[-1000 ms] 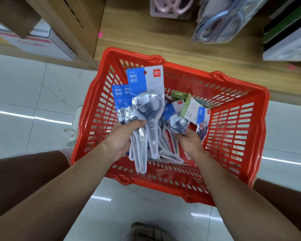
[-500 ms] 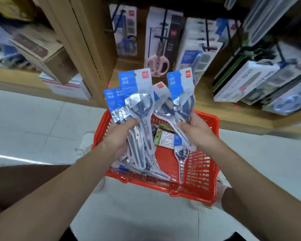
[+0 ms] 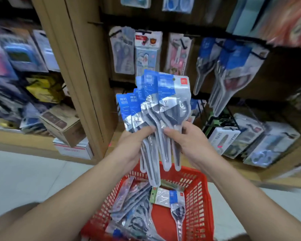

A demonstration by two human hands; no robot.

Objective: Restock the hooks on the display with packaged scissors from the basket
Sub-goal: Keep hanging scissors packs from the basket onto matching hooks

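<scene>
Head view: both hands [image 3: 163, 141] grip glossy, tapering scissor packs [image 3: 161, 110].

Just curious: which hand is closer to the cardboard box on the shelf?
Left. The left hand is just right of the cardboard box; the right hand is farther right.

Both hands — left hand [image 3: 129, 145], right hand [image 3: 186, 138] — grip a fanned bunch of scissor packs [image 3: 156, 108] above the basket [image 3: 198, 197], where more packs [image 3: 134, 211] lie; behind, hooks [image 3: 221, 44] carry hanging packs — boxes [image 3: 64, 122] to the left.
</scene>
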